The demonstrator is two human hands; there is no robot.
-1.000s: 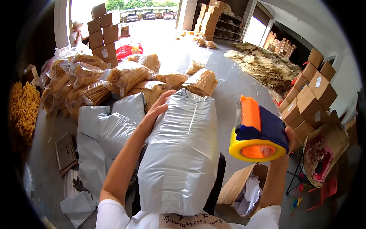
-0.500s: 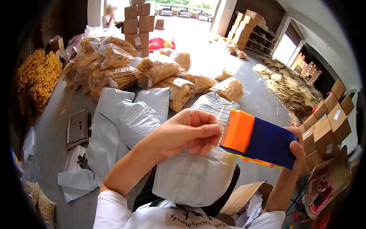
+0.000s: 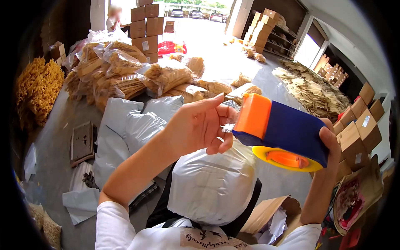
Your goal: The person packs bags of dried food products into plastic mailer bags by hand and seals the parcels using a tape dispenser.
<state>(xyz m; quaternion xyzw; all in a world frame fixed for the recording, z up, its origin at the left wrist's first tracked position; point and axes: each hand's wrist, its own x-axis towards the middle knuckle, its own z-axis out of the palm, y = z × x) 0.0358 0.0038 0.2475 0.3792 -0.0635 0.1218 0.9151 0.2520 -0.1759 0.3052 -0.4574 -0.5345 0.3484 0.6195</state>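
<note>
My right hand (image 3: 330, 139) grips a tape dispenser (image 3: 298, 132) with a dark blue body and an orange front. A yellow and orange roll hub (image 3: 287, 159) shows beneath it. At the dispenser's front edge is my left hand (image 3: 204, 125), its thumb raised and its fingers loosely curled and apart. A small shiny piece of clear tape (image 3: 227, 127) touches the left fingers; whether it is pinched between them I cannot tell. Below both hands, a bulging white plastic mailer bag (image 3: 212, 187) rests at my lap.
Grey-white mailer bags (image 3: 121, 137) lie ahead to the left. Behind them are clear bags of dried plant material (image 3: 118, 66). A person (image 3: 114, 18) is near stacked cartons (image 3: 146, 29). Cartons (image 3: 362, 133) stand at right, and an open carton (image 3: 266, 216) holds paper.
My left thumb has lifted away from the fingers, and clear tape now shows at them. The dispenser has tilted, exposing more of its yellow roll hub. The view has shifted slightly.
</note>
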